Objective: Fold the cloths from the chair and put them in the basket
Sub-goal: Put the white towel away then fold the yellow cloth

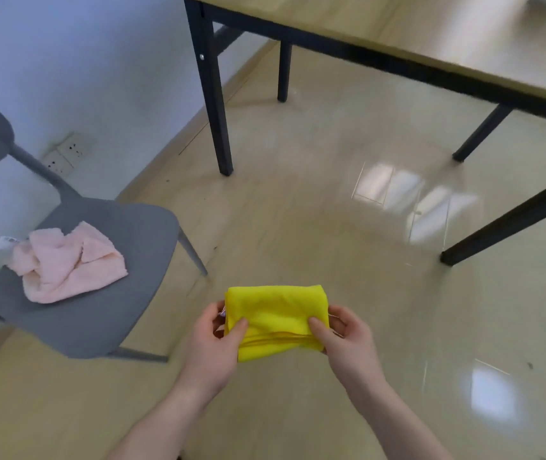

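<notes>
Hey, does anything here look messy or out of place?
Only the pink cloth: it lies crumpled and unfolded on the grey chair seat. The yellow cloth is neatly folded, held between the left hand and right hand. No basket is in view.

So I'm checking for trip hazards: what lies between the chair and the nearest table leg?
Only bare floor in the head view. Nothing lies between the chair and the table leg.
</notes>
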Action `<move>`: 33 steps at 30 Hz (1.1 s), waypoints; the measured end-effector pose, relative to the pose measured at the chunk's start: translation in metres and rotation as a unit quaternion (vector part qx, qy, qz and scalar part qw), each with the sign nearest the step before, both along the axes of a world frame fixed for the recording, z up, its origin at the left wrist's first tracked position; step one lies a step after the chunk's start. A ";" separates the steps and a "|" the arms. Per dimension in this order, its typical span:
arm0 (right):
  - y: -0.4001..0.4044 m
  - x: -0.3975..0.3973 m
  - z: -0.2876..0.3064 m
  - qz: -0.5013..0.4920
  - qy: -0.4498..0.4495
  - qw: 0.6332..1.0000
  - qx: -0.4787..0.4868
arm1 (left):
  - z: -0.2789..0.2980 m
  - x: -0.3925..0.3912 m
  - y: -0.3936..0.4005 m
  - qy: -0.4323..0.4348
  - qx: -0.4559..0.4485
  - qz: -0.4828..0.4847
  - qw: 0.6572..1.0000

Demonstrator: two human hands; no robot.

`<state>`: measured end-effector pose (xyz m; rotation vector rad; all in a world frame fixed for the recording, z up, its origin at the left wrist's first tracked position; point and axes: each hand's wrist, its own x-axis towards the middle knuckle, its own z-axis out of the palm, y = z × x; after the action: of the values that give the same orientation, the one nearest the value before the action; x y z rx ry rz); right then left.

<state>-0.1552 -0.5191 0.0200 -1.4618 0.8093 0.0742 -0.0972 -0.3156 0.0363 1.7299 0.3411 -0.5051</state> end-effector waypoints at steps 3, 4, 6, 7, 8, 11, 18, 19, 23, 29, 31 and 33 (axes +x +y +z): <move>-0.037 -0.011 0.107 0.011 0.042 0.999 0.016 | 0.112 -0.004 -0.032 0.003 0.003 -0.044 0.999; -0.051 -0.015 0.146 0.012 0.044 0.999 0.022 | 0.151 -0.006 -0.044 0.004 0.005 -0.059 0.998; -0.078 -0.021 0.228 0.013 0.035 0.999 0.026 | 0.228 -0.008 -0.070 -0.003 0.008 -0.083 0.996; -0.091 -0.024 0.266 0.011 0.031 0.999 0.023 | 0.263 -0.009 -0.083 -0.012 0.008 -0.093 0.996; -0.105 -0.027 0.301 0.008 0.024 0.999 0.021 | 0.296 -0.008 -0.095 -0.024 0.006 -0.101 0.995; -0.145 -0.026 0.389 0.000 -0.014 1.000 0.018 | 0.379 0.002 -0.132 -0.063 0.003 -0.124 0.990; -0.227 0.007 0.486 -0.010 -0.084 0.996 0.017 | 0.466 0.049 -0.206 -0.120 -0.031 -0.139 0.983; -0.239 0.015 0.493 -0.011 -0.090 0.996 0.017 | 0.472 0.058 -0.219 -0.126 -0.036 -0.144 0.981; -0.295 0.049 0.517 -0.032 -0.105 0.994 0.014 | 0.486 0.101 -0.279 -0.146 -0.063 -0.166 0.973; -0.393 0.091 0.551 -0.077 -0.113 0.991 0.009 | 0.503 0.171 -0.389 -0.133 -0.128 -0.209 0.960; -0.427 0.100 0.561 -0.091 -0.114 0.989 0.006 | 0.506 0.191 -0.431 -0.129 -0.155 -0.218 0.955; -0.461 0.105 0.565 -0.107 -0.110 0.988 0.013 | 0.512 0.205 -0.475 -0.122 -0.180 -0.221 0.951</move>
<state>-0.0499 -0.9804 0.5853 -1.3228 0.7759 -0.2349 0.1082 -0.7905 0.5482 1.4839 -0.3099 -0.6218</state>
